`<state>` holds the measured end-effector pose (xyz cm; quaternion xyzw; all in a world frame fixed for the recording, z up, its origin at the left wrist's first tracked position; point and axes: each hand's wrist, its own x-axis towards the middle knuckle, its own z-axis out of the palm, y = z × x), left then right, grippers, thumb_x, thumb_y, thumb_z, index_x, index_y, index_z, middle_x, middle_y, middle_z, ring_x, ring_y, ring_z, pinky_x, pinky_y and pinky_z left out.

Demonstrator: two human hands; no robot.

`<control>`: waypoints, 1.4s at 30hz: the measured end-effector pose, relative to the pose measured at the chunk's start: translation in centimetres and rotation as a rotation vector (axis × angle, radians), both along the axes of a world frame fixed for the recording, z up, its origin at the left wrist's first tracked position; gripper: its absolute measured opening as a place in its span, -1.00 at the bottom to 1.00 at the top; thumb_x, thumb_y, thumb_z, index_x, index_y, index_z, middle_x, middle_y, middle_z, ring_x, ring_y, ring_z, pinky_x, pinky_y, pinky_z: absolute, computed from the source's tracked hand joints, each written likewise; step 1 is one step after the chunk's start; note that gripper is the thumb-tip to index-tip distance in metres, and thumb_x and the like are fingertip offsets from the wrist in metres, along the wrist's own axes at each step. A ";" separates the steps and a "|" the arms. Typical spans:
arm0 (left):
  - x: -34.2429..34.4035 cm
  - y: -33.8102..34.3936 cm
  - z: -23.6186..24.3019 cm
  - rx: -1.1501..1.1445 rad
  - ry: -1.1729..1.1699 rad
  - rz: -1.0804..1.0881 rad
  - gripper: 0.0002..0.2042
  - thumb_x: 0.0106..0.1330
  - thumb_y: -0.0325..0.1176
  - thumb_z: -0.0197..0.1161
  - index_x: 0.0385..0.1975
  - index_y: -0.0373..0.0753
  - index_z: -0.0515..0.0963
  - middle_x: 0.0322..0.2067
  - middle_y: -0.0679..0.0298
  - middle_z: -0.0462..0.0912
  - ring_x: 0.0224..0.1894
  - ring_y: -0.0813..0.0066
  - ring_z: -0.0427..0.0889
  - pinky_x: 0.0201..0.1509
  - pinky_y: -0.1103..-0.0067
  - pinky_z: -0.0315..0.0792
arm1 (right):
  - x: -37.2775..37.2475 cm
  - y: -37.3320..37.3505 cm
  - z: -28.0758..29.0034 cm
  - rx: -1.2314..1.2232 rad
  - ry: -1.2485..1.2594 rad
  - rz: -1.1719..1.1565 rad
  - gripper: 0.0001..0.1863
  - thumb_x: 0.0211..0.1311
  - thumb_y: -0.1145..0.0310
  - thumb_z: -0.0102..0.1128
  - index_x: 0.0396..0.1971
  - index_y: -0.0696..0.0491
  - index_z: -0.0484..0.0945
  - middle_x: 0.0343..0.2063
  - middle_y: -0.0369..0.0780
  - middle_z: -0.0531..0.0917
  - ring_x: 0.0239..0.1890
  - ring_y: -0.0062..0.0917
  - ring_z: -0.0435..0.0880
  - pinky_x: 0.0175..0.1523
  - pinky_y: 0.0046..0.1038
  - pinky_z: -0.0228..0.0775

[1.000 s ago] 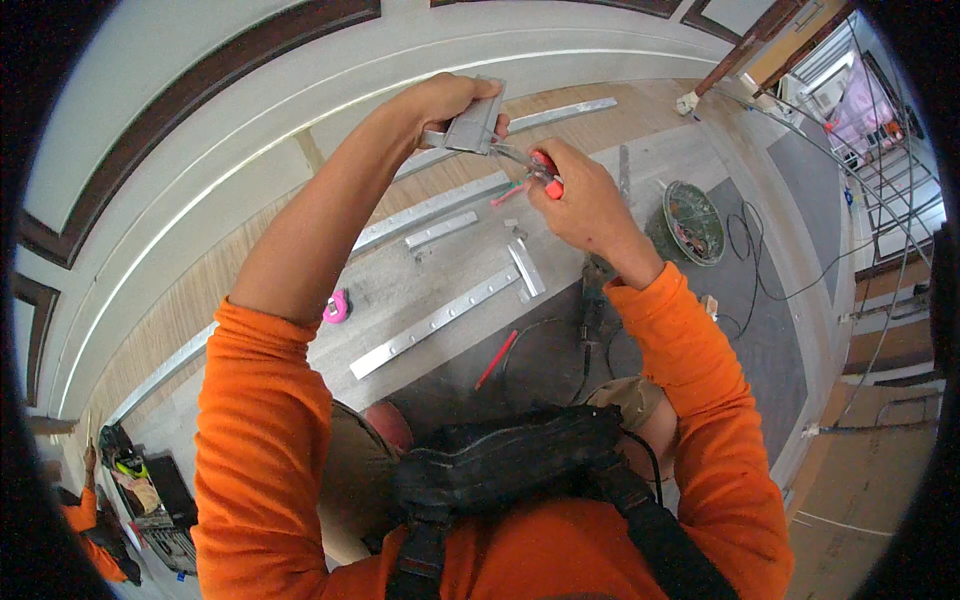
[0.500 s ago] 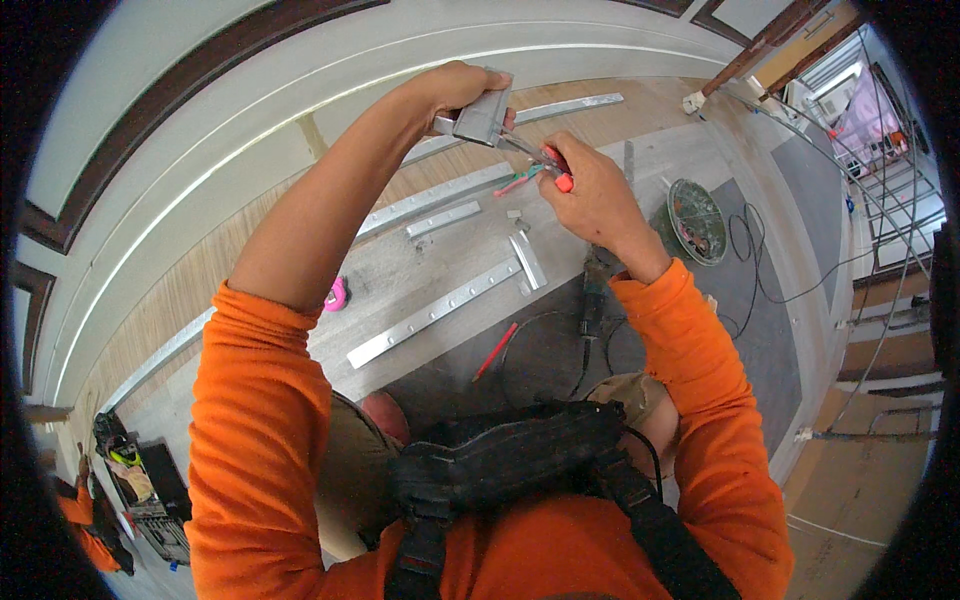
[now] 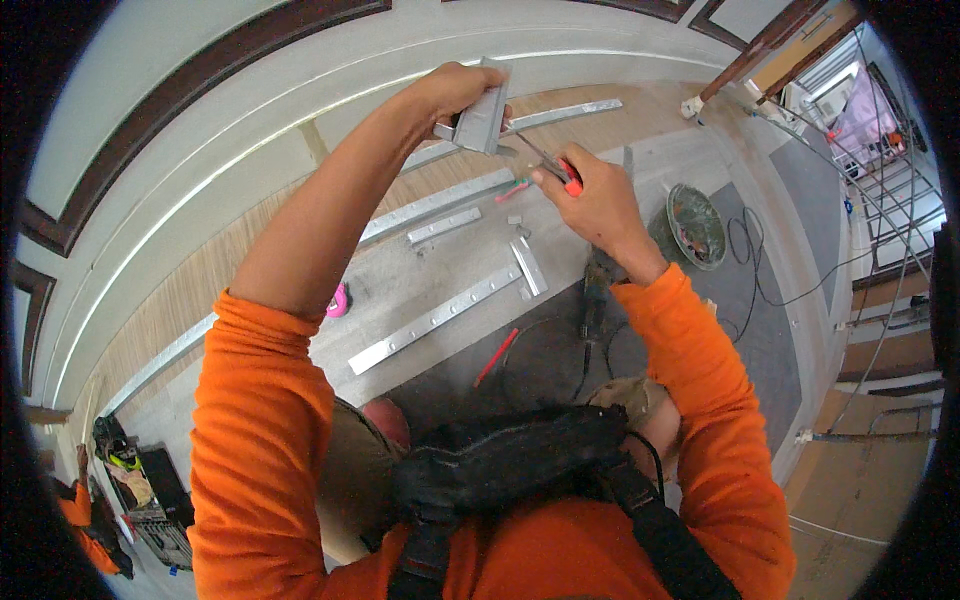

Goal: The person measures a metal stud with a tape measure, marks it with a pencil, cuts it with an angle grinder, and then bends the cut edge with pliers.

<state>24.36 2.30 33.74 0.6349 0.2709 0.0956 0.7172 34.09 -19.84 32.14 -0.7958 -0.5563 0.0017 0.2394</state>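
Observation:
My left hand (image 3: pixel 462 88) grips a short piece of grey metal channel (image 3: pixel 482 122), held up above the floor. The fingers behind it are mostly hidden. In my right hand (image 3: pixel 600 198) are red-handled snips (image 3: pixel 573 182), closed round by my fingers. Their blades point toward the lower edge of the channel piece and look spread, with a small gap to the metal. Under the hands lie a short channel offcut (image 3: pixel 444 226), a long perforated channel (image 3: pixel 435 320) and a short crosswise piece (image 3: pixel 528 265) at its far end.
A pink tape measure (image 3: pixel 338 300), a red pencil-like stick (image 3: pixel 496 357) and a corded power tool (image 3: pixel 593 305) lie on the floor. A green bucket (image 3: pixel 697 227) stands right. Long metal strips (image 3: pixel 565 112) run along the wall. Another person (image 3: pixel 85 520) and a toolbox (image 3: pixel 155 490) are far left.
The snips have drawn back from the channel piece, down and to the right. The channel piece has turned slightly in my left hand.

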 end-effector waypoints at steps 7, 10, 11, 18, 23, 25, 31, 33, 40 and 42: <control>0.0 1.3 -0.2 -0.105 -0.135 -0.124 -0.47 0.52 0.09 0.00 0.05 -0.37 0.43 -0.37 0.13 0.60 -0.28 0.33 0.70 -0.20 0.42 0.68 | 1.2 -0.6 -0.8 0.290 0.063 0.050 -0.73 0.15 0.35 0.25 -0.19 0.13 0.50 -0.31 -0.02 0.62 -0.25 -0.05 0.63 -0.16 -0.16 0.45; 0.1 -0.4 -0.7 -0.146 -0.166 -0.164 -0.43 0.47 0.16 0.05 0.02 -0.36 0.41 -0.41 0.17 0.57 -0.30 0.32 0.71 -0.17 0.43 0.67 | 0.8 -0.7 -0.3 0.298 0.055 0.076 -0.70 0.14 0.38 0.25 -0.13 0.13 0.49 -0.28 -0.01 0.61 -0.23 -0.04 0.62 -0.12 -0.17 0.46; 0.2 -1.2 -0.8 -0.178 -0.166 -0.145 -0.41 0.45 0.18 0.08 0.00 -0.36 0.41 -0.42 0.19 0.56 -0.31 0.32 0.71 -0.16 0.43 0.67 | 0.6 -0.7 -0.2 0.286 0.057 0.083 -0.68 0.13 0.39 0.25 -0.11 0.13 0.48 -0.27 0.00 0.61 -0.22 -0.03 0.62 -0.10 -0.17 0.46; 1.3 -1.2 -1.5 0.247 -0.114 0.088 -0.40 0.30 0.30 0.19 -0.28 -0.26 0.50 -0.50 0.26 0.52 -0.47 0.43 0.59 -0.34 0.47 0.49 | -0.5 -0.2 -0.5 0.209 0.145 0.106 -0.68 0.16 0.38 0.22 -0.09 0.15 0.50 -0.31 0.02 0.64 -0.21 -0.07 0.66 -0.09 -0.24 0.47; 1.4 -1.7 -0.6 0.938 -0.205 0.511 -0.29 0.31 0.33 0.14 -0.18 -0.42 0.54 -0.42 -0.01 0.62 -0.35 0.17 0.66 -0.21 0.27 0.53 | 1.5 -0.8 0.3 -0.039 0.313 -0.057 -0.75 0.18 0.33 0.22 -0.20 0.17 0.54 -0.47 0.02 0.63 -0.32 0.03 0.64 -0.20 -0.11 0.46; 0.7 -1.3 -0.1 1.040 -0.296 0.555 -0.30 0.32 0.32 0.14 -0.22 -0.42 0.49 -0.42 -0.12 0.64 -0.36 0.04 0.69 -0.24 0.24 0.50 | 1.1 -0.7 0.9 0.094 0.103 -0.148 -0.73 0.18 0.29 0.25 -0.21 0.16 0.55 -0.47 0.04 0.64 -0.30 0.02 0.66 -0.18 -0.10 0.46; 0.0 -1.8 2.1 1.012 -0.571 0.497 -0.50 0.40 0.09 0.18 -0.02 -0.29 0.43 -0.33 -0.07 0.65 -0.25 -0.01 0.67 -0.16 0.24 0.48 | 0.1 -0.4 0.9 0.121 -0.128 -0.105 -0.73 0.20 0.24 0.30 -0.22 0.10 0.55 -0.40 0.02 0.68 -0.27 -0.01 0.69 -0.17 -0.06 0.49; -0.1 -2.1 2.8 1.020 -0.610 0.499 -0.53 0.41 0.05 0.19 -0.03 -0.29 0.43 -0.32 -0.08 0.64 -0.26 0.00 0.66 -0.16 0.24 0.48 | -0.3 -0.4 0.2 0.018 -0.241 -0.060 -0.74 0.20 0.25 0.30 -0.24 0.10 0.54 -0.38 -0.01 0.68 -0.28 -0.03 0.70 -0.18 -0.06 0.49; -0.8 -2.2 3.3 0.922 -0.680 0.486 -0.49 0.42 0.07 0.17 0.03 -0.31 0.44 -0.28 0.00 0.67 -0.22 0.01 0.66 -0.11 0.27 0.48 | -0.1 0.2 1.3 0.180 -0.215 -0.084 -0.74 0.19 0.30 0.29 -0.20 0.11 0.52 -0.27 -0.05 0.68 -0.20 -0.07 0.68 -0.15 -0.16 0.50; 0.1 -1.4 3.1 0.816 -0.673 0.557 -0.40 0.39 0.13 0.18 0.15 -0.30 0.42 -0.18 -0.05 0.67 -0.11 0.05 0.65 0.04 0.30 0.45 | 0.3 0.0 0.5 0.165 -0.173 -0.017 -0.73 0.20 0.32 0.27 -0.16 0.11 0.52 -0.28 -0.04 0.67 -0.20 -0.07 0.67 -0.14 -0.20 0.49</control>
